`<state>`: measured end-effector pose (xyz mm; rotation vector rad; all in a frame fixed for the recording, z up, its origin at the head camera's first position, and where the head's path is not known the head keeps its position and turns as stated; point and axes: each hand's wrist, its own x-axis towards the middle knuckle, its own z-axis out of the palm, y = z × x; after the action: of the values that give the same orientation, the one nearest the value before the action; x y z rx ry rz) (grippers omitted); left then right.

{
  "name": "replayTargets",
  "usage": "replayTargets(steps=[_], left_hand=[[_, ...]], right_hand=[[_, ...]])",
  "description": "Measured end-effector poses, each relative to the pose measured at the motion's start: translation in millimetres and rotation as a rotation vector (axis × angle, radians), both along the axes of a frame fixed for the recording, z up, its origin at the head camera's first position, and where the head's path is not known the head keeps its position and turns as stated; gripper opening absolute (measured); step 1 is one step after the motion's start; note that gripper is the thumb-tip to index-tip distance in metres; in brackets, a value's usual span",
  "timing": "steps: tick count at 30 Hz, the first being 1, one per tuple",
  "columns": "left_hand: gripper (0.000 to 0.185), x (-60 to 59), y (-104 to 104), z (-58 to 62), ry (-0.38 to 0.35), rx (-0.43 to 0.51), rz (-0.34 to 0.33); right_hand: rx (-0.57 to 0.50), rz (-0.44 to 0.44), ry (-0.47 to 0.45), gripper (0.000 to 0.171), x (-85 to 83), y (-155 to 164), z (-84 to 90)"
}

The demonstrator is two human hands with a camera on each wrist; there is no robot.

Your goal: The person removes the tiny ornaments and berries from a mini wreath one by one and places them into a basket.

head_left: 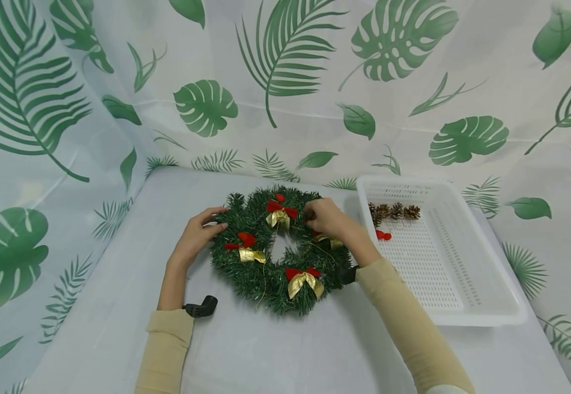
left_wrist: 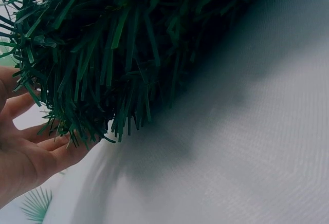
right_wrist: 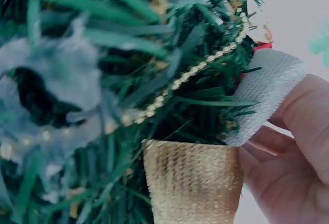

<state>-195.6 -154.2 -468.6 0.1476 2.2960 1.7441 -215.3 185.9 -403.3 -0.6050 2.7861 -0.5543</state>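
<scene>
A green tinsel wreath [head_left: 277, 251] with several red-and-gold bows [head_left: 304, 278] lies flat on the white table [head_left: 275, 350]. My left hand [head_left: 216, 221] rests against its left edge, and the left wrist view shows the fingers [left_wrist: 36, 149] fairly straight under the needles [left_wrist: 118, 54]. My right hand [head_left: 312, 214] is on the wreath's upper right with fingers curled, pinching a small brown pine cone [head_left: 309, 215] into the needles. The right wrist view shows the fingers [right_wrist: 293, 152] beside a gold ribbon [right_wrist: 193, 183] and a bead string [right_wrist: 205, 67].
A white perforated basket [head_left: 408, 179] stands to the right of the wreath, holding pine cones [head_left: 393, 211] and a small red piece [head_left: 382, 235]. A leaf-print curtain [head_left: 285, 82] hangs behind and to the left. The table's front edge is close to me.
</scene>
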Motion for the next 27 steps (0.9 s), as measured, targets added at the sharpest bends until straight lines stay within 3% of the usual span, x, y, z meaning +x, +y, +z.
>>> replayTargets(steps=[16, 27], left_hand=[[0.050, 0.5, 0.2, 0.3, -0.017, 0.023, -0.003], [0.050, 1.5, 0.8, 1.7, -0.019, 0.017, -0.003]], right_hand=[[-0.001, -0.004, 0.011, 0.013, 0.5, 1.5, -2.0], [-0.016, -0.015, 0.012, 0.026, 3.7, 3.3, 1.6]])
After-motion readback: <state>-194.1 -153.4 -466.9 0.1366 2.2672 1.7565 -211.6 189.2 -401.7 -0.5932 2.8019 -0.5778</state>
